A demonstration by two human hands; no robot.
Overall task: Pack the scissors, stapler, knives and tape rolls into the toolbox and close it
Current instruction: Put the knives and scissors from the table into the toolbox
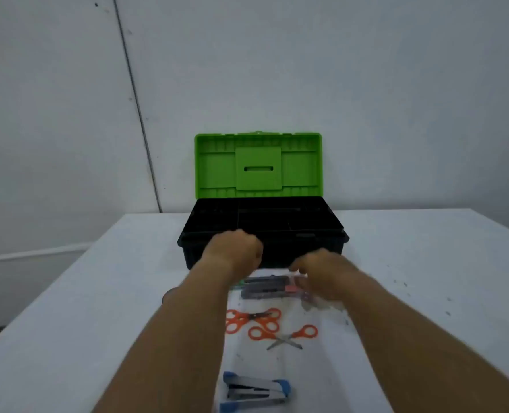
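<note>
Head view: the toolbox stood open, green lid upright. The left hand, fingers curled shut, touched its front edge. The right hand, blurred, finger state indeterminate, hovered over knives; nearer than the fingers lay scissors and staplers.
</note>
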